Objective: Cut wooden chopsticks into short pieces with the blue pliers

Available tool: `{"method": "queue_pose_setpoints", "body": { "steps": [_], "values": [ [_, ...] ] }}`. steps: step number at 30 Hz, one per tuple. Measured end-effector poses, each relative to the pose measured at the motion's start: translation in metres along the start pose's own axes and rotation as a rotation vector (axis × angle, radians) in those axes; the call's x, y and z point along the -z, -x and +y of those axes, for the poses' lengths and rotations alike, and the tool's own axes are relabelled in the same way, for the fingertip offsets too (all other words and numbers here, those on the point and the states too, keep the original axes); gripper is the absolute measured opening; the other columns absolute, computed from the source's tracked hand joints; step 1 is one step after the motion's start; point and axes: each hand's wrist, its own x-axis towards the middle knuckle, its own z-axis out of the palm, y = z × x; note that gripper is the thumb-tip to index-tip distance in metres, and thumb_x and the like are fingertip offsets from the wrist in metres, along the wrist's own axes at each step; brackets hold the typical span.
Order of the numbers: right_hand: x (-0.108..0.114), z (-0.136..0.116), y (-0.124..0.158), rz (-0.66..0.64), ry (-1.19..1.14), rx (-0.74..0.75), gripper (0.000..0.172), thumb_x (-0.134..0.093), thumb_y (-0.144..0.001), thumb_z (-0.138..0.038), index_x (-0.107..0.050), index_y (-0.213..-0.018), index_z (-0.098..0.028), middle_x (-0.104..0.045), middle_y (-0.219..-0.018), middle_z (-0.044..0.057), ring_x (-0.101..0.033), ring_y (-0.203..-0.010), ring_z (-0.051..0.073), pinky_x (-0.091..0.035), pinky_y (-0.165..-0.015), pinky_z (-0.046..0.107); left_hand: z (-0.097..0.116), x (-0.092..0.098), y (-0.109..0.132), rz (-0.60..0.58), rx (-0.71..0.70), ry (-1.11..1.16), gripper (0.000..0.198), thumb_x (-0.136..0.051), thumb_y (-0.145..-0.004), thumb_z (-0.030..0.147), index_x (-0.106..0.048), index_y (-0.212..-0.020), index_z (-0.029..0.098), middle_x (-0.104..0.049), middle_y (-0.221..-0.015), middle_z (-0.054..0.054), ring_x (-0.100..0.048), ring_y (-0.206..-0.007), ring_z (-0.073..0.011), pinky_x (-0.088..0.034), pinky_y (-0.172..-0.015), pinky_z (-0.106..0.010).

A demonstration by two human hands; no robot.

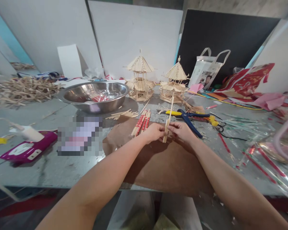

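Observation:
My left hand (156, 132) pinches a small bundle of short wooden sticks (165, 134), held upright over a brown mat (158, 169). Close beside it, my right hand (181, 131) has its fingers closed on a longer wooden stick (172, 103), which rises above the bundle. Whether the long stick touches the short ones is hidden by the fingers. Just left of my hands lie chopsticks with red paper wrappers (142, 122). Loose plain sticks (124, 114) are scattered behind the mat's left corner.
Two stick-built pagodas (140, 84) (174, 83) stand at the back. A steel basin (93, 107) holds wrapped packs. Blue-handled pliers (189, 123) lie right of my hands. A purple power strip (30, 147) and a blurred flat object (80, 135) lie left. Torn wrappers (261, 159) litter the right.

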Motion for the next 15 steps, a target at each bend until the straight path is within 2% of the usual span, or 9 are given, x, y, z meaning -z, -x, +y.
{"method": "queue_pose_setpoints", "body": {
  "steps": [3,6,9,12,15],
  "values": [
    [0.000,-0.001,0.000,0.015,0.017,-0.007,0.034,-0.053,-0.063,-0.046,-0.056,-0.070,-0.013,-0.040,-0.038,-0.007,-0.032,-0.034,0.005,-0.024,-0.037,0.020,-0.001,0.001,0.000,0.000,0.002,-0.024,0.014,-0.058,-0.062,0.024,-0.055,-0.061,0.010,-0.054,-0.050,0.003,-0.052,-0.048,-0.0074,-0.047,-0.054,-0.021],
    [0.006,0.001,-0.002,0.148,0.020,-0.035,0.031,-0.048,-0.066,-0.046,-0.053,-0.066,-0.015,-0.039,-0.040,-0.007,-0.035,-0.035,0.006,-0.027,-0.038,0.020,0.000,0.005,0.000,0.059,-0.010,-0.066,0.011,-0.056,-0.065,0.021,-0.055,-0.060,0.011,-0.053,-0.049,0.003,-0.052,-0.047,-0.0074,-0.047,-0.052,-0.022],
    [0.014,0.006,-0.004,0.238,0.278,-0.034,0.027,-0.045,-0.068,-0.042,-0.052,-0.061,-0.017,-0.046,-0.046,-0.004,-0.043,-0.043,0.009,-0.030,-0.044,0.022,0.003,0.009,0.002,0.100,-0.022,-0.071,0.013,-0.054,-0.066,0.019,-0.053,-0.056,0.011,-0.052,-0.048,0.004,-0.052,-0.047,-0.0070,-0.047,-0.054,-0.022],
    [0.015,0.008,-0.004,0.134,0.659,-0.070,0.024,-0.048,-0.066,-0.040,-0.055,-0.057,-0.018,-0.055,-0.057,0.000,-0.049,-0.056,0.012,-0.031,-0.050,0.022,0.006,0.011,0.004,0.109,-0.037,-0.054,0.014,-0.054,-0.067,0.020,-0.053,-0.056,0.012,-0.052,-0.048,0.004,-0.051,-0.048,-0.0064,-0.047,-0.055,-0.022],
    [0.014,0.004,-0.001,0.035,0.831,-0.124,0.028,-0.045,-0.068,-0.045,-0.059,-0.065,-0.021,-0.061,-0.067,0.002,-0.052,-0.063,0.014,-0.032,-0.052,0.023,0.007,0.012,0.004,0.097,-0.054,-0.013,0.012,-0.055,-0.067,0.022,-0.055,-0.061,0.011,-0.052,-0.050,0.004,-0.051,-0.049,-0.0063,-0.048,-0.056,-0.023]
  ]
}}
